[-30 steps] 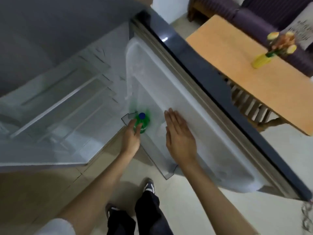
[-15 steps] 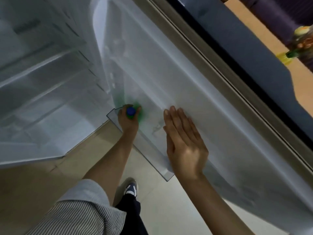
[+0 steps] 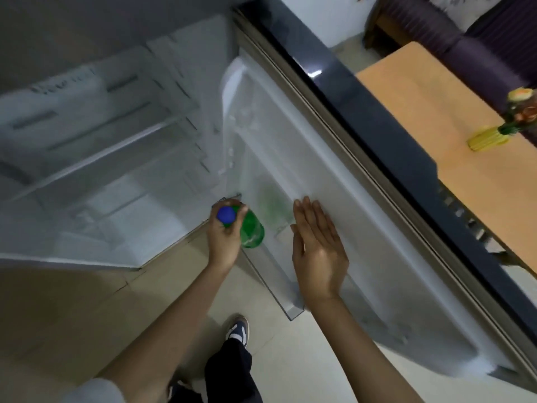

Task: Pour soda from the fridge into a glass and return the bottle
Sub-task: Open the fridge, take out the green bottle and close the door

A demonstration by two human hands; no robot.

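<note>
A green soda bottle with a blue cap is at the left end of the clear door shelf of the open fridge. My left hand is shut around its neck, just below the cap, and the bottle leans toward me above the shelf. My right hand is open, fingers together, flat against the white inner face of the fridge door. No glass is in view.
The fridge interior with white shelves is on the left. A wooden table with a yellow vase of flowers stands behind the door at right. A dark sofa is behind it. My feet stand on the tiled floor.
My left hand has closed on the bottle's neck and lifted it up out of the door shelf. My head has drawn back from the fridge. The right hand stays on the door.
</note>
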